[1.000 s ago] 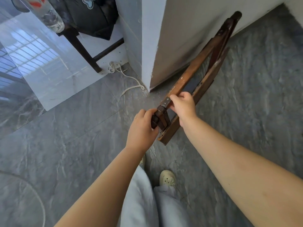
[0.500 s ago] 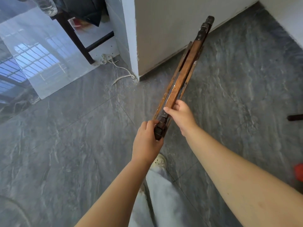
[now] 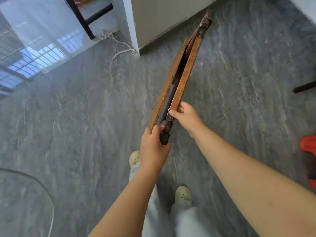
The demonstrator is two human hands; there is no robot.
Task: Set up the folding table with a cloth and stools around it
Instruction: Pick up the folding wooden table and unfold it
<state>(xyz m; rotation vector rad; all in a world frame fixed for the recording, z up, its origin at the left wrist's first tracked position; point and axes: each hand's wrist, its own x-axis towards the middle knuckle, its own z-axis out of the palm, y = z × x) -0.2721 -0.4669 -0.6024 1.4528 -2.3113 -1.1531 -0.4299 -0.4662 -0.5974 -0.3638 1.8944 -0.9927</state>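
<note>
**Left hand (image 3: 153, 147) and right hand (image 3: 186, 117) holding the folding table (image 3: 184, 72)**

The left hand was curled round the dark turned leg end (image 3: 165, 132) at the near end of the table. The right hand, just beyond it, pinched the edge of the right-hand wooden rail between thumb and fingers. The folding table was collapsed flat and held edge-up above the grey stone-patterned floor (image 3: 85, 134). It slanted away from the person, with its far end near the foot of a white wall corner (image 3: 130, 23). A white cord (image 3: 119, 48) lay on the floor left of that corner. A red object (image 3: 307, 146), only partly in view, sat at the right edge. Two pale shoes (image 3: 183, 195) showed below the arms.
</note>
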